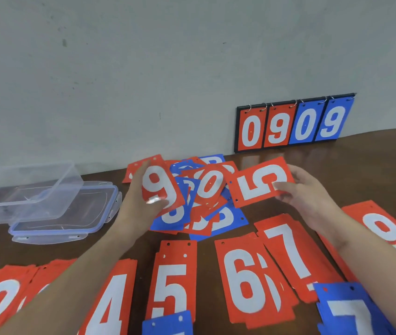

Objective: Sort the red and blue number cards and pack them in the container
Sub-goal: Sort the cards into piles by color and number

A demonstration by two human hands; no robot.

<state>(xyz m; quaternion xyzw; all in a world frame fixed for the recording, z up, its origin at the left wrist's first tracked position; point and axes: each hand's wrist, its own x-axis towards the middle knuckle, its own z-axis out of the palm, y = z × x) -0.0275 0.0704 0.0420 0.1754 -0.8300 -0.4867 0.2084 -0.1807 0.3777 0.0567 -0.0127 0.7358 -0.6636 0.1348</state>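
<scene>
Right hand (310, 197) grips red 5 card (259, 183), long axis sideways; left hand (141, 204) grips red 9 card (160, 184), upright; brown tabletop (373, 165).

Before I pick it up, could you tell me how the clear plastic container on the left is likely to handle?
The container looks thin-walled and empty, so it is probably light. It rests tilted on its lid, so a push may slide or tip it. The smooth plastic could be slippery.
</scene>
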